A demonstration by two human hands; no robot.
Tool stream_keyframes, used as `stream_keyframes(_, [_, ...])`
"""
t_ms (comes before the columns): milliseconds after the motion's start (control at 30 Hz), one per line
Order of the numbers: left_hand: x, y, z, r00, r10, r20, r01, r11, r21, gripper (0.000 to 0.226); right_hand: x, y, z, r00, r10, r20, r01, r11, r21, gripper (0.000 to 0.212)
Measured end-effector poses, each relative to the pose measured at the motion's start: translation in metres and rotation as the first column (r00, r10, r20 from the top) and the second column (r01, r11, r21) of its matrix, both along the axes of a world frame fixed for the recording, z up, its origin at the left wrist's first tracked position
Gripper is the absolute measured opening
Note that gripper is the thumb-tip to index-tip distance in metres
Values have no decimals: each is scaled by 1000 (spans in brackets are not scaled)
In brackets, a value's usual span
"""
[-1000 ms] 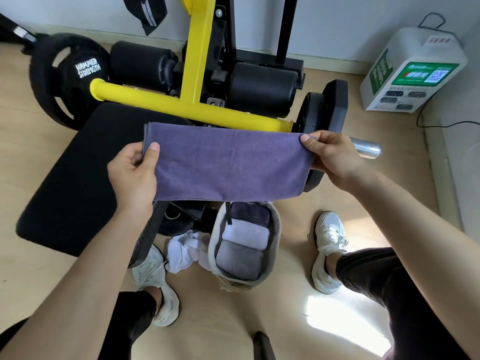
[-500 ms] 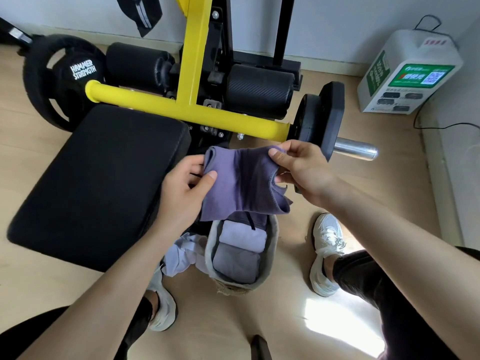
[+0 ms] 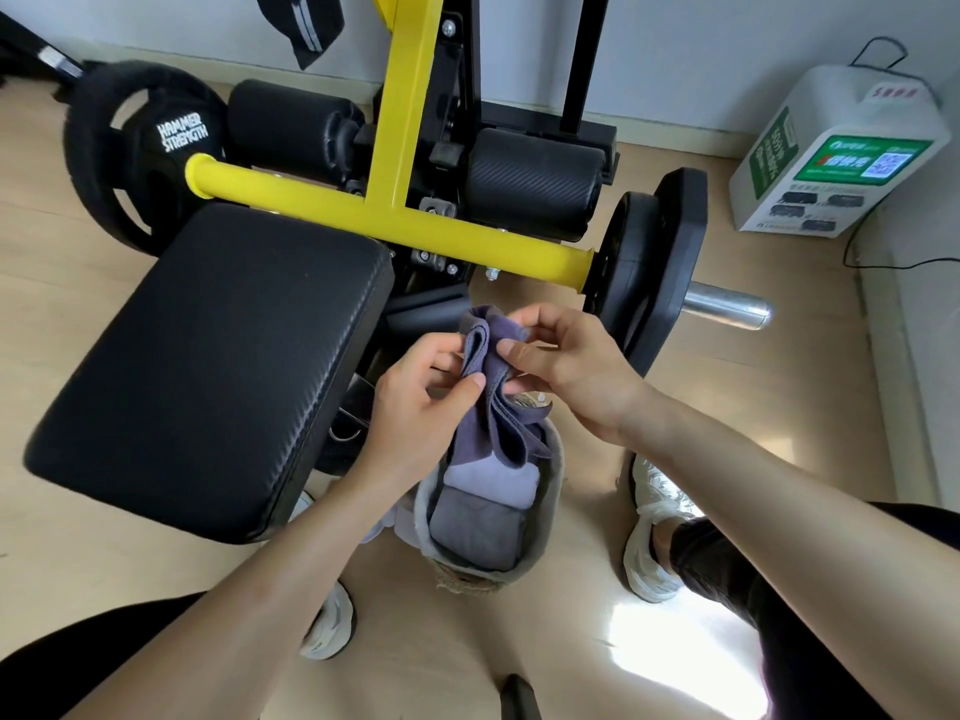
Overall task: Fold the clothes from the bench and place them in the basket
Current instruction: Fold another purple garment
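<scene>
A purple cloth [image 3: 493, 407], folded into a narrow bundle, hangs between both hands just above the basket. My left hand [image 3: 415, 397] pinches its left side and my right hand [image 3: 566, 361] grips its top right edge. The grey fabric basket [image 3: 550, 491] stands on the floor between my feet and holds a pale lilac folded piece [image 3: 491, 485] and a grey folded piece [image 3: 475, 532]. The black padded bench [image 3: 208, 366] lies to the left with nothing on its pad.
A yellow machine frame [image 3: 395, 226] and black weight plates [image 3: 649, 267] stand just behind my hands, with a steel bar end [image 3: 727, 309] jutting right. A white garment [image 3: 382, 524] lies on the floor left of the basket. A white charging box [image 3: 831, 158] stands at the back right.
The purple cloth was stretched wide between my hands; my hands came together, folded it into a narrow bundle and lowered it toward the basket.
</scene>
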State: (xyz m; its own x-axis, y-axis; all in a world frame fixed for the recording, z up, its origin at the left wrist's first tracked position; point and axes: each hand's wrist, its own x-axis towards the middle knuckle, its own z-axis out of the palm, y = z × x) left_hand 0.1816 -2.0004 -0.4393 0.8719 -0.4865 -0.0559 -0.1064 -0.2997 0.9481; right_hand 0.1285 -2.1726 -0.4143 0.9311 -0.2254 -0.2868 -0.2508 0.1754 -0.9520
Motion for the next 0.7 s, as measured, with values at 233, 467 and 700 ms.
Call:
stream_keyframes(233, [1,3,5,995,59,-74,-64,996,-64,41,-5,4,4,991,136,15,-136,987,86,29])
stream_keyframes(467, [16,7,1,995,101,-11,-101,991,-90,21,1,-20,-5,977,117,176,-6,847,-532,29])
stream_keyframes(700, [23,13,14,990,-96,-102,75,978,-193,22,3,-35,-11,951,298,-77,-265,665,-698,78])
